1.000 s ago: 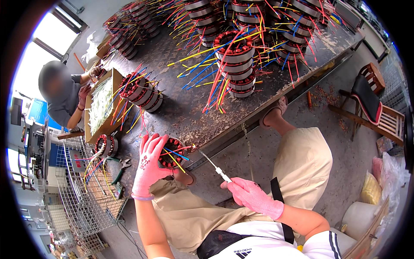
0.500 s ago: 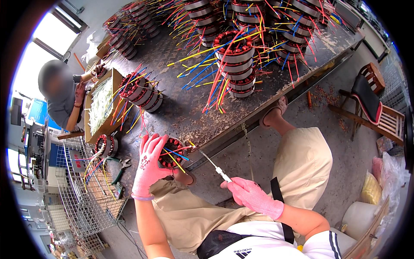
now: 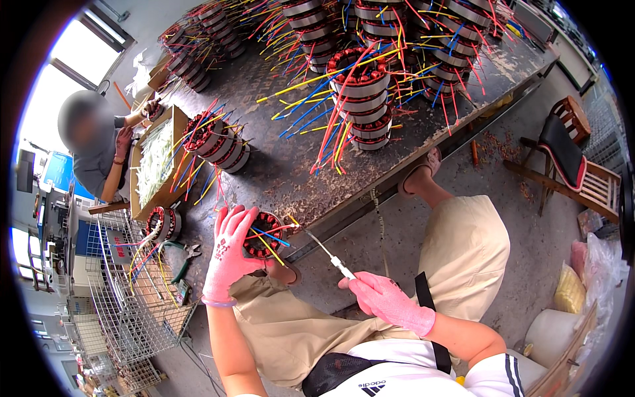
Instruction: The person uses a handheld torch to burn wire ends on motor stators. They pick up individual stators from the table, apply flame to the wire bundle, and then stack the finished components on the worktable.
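My left hand (image 3: 230, 255), in a pink glove, grips the left side of a motor stator (image 3: 270, 225) at the table's near edge. The thumb reaches below the stator and the fingers lie along its far left side. Red windings ring its opening, and blue, yellow and red wires (image 3: 271, 238) stick out of it. My right hand (image 3: 390, 302), gloved in pink too, is closed round the white handle of a thin metal-shafted tool (image 3: 324, 249). The tool's tip is at the wire ends just right of the stator; whether it touches them I cannot tell.
Stacked stators (image 3: 362, 99) with long coloured wires crowd the dark table (image 3: 278, 142). On the left are a single stator (image 3: 163, 223), pliers (image 3: 182, 260), a wire basket (image 3: 132, 298) and a box of white strips (image 3: 155, 165). A co-worker (image 3: 99, 149) sits beyond; a chair (image 3: 565, 159) stands right.
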A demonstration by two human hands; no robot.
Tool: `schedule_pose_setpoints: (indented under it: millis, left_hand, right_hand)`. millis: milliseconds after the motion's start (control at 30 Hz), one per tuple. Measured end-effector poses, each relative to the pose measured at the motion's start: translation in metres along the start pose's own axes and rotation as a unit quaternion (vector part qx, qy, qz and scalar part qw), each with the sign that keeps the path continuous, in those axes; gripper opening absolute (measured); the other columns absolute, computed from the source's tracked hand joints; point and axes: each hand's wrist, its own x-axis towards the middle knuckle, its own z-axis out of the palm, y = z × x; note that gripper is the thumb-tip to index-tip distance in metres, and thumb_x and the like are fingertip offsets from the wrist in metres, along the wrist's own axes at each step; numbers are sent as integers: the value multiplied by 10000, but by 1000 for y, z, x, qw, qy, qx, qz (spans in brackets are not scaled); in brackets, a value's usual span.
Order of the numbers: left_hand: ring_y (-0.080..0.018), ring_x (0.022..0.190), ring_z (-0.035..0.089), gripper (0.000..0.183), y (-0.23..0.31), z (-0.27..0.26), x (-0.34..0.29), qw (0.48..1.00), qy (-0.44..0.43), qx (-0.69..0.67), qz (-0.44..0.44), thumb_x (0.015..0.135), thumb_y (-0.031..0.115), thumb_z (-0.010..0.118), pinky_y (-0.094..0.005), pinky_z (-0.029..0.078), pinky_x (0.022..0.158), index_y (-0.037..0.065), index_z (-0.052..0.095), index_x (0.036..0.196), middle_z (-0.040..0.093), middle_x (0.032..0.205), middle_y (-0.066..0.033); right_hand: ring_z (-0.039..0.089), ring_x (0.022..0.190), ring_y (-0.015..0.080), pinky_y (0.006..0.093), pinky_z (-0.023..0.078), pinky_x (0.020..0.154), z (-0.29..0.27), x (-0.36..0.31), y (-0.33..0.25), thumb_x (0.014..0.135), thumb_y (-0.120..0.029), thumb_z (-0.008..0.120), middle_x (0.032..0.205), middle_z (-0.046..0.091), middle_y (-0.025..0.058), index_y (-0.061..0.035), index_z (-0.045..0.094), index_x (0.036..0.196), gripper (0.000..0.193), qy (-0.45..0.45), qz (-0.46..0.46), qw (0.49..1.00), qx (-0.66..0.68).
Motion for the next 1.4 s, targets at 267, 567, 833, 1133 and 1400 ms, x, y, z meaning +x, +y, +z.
schedule_pose_setpoints:
  millis: [267,567,833,1133,1400]
  left_hand:
    - [-337,1344,441,1066,-3,3,0,1000,-1,8,1,444,290,909,-514,213,1208,43,502,1398,553,1317,-142]
    - [-346,1339,444,999,3,2,8,999,-11,0,44,508,309,879,-539,224,1194,38,501,1393,552,1329,-154]
    - [-328,1214,543,1028,4,-1,-4,997,45,-39,42,465,432,905,-538,246,1184,20,542,1333,595,1234,-161]
    - [-345,1173,579,1089,90,-105,-17,990,99,0,97,419,587,895,-553,289,1157,21,583,1296,617,1223,-144]
    - [-346,1065,577,940,9,-150,44,982,183,47,-2,489,373,896,-442,420,1014,19,591,1304,651,1112,-138]
  right_hand:
    - [434,544,59,243,381,515,0,-1,-1,1045,-271,477,642,466,-20,-24,621,1158,307,-2,-1,1000,-3]
    - [415,528,52,242,343,479,-5,-11,-1,1046,-256,469,627,459,-27,-24,627,1182,312,24,19,1000,-4]
    - [326,493,32,205,231,461,-20,-70,-6,1048,-234,453,593,444,-52,40,600,1212,352,67,-43,996,48]
    - [270,430,28,223,187,425,-56,-129,-36,1051,-244,435,509,376,-58,54,599,1186,367,231,-170,956,56]
    - [284,506,58,242,196,477,-75,-136,-29,1022,-347,486,588,317,-61,-79,616,951,307,346,-231,905,87]
